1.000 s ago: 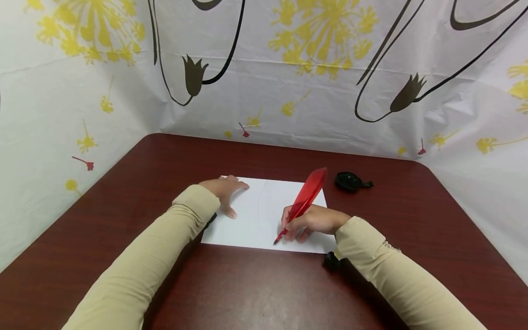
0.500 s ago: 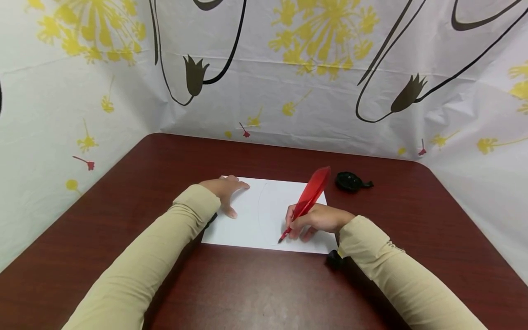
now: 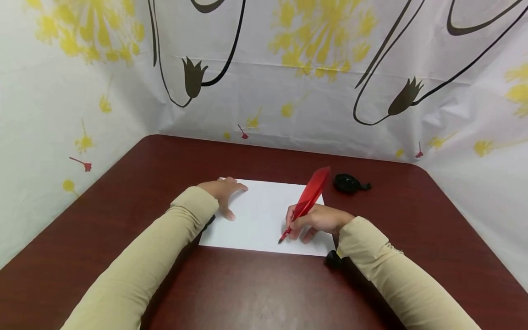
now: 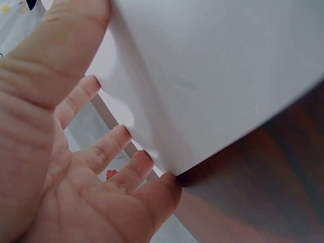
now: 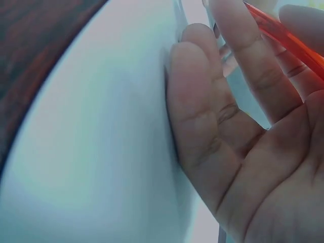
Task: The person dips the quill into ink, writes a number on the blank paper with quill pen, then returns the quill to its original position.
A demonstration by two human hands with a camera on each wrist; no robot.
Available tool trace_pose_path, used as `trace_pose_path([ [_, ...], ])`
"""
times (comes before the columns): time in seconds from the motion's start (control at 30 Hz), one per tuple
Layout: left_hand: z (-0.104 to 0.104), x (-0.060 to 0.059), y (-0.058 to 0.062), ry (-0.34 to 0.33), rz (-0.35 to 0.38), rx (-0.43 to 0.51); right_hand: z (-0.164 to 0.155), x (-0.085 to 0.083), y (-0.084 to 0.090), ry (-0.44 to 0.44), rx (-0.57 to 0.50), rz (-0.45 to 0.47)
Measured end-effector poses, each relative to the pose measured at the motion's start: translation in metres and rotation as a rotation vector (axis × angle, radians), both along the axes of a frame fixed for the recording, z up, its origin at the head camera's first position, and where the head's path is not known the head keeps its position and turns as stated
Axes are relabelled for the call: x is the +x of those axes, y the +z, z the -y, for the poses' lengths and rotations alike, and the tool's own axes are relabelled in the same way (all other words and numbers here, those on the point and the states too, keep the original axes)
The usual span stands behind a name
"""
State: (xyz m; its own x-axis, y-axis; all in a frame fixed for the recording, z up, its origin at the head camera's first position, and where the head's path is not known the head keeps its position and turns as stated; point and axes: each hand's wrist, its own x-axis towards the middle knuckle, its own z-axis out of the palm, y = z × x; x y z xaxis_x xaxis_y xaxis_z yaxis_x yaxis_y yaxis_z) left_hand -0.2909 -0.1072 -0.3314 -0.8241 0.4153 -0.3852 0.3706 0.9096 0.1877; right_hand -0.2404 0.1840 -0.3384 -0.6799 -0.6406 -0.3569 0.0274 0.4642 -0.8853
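Observation:
A white sheet of paper [image 3: 253,224] lies on the dark red-brown table, with a faint curved line near its middle. My left hand [image 3: 222,195] rests on the sheet's left side, thumb and fingers spread. In the left wrist view its fingertips [image 4: 143,161] touch the paper close to one edge. My right hand [image 3: 317,219] pinches a red feather quill pen [image 3: 308,198], which leans up and right with its dark tip at the paper near the front edge. In the right wrist view, the outer side of this hand [image 5: 243,121] is against the sheet.
A small black dish with a short handle [image 3: 348,183] stands on the table [image 3: 255,288] beyond the paper's right corner. Behind and on both sides hangs a white curtain [image 3: 247,82] with printed flowers. Dark wrist-worn pieces show below both cuffs.
My right hand and the quill pen have shifted slightly to the right along the sheet's front edge, leaving a faint mark. My left hand stays in place on the paper.

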Motion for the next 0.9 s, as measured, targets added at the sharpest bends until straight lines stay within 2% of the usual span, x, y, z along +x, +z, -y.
trace_pose_path([
  [0.27,0.0,0.0026,0.0025,-0.017,-0.03,0.02,-0.002,-0.0026,0.0018,0.016,0.009,-0.017],
  [0.43,-0.0008,0.0021,0.0018,-0.011,-0.02,0.02,-0.0026,-0.0036,0.0012,0.017,0.01,-0.007],
  [0.73,-0.0014,0.0043,0.0011,0.009,-0.012,0.009,-0.0067,-0.0079,-0.0036,-0.056,-0.014,0.015],
  [0.9,-0.001,0.0071,0.0021,0.011,-0.01,0.007,-0.0072,-0.0092,-0.004,-0.063,-0.008,0.023],
])
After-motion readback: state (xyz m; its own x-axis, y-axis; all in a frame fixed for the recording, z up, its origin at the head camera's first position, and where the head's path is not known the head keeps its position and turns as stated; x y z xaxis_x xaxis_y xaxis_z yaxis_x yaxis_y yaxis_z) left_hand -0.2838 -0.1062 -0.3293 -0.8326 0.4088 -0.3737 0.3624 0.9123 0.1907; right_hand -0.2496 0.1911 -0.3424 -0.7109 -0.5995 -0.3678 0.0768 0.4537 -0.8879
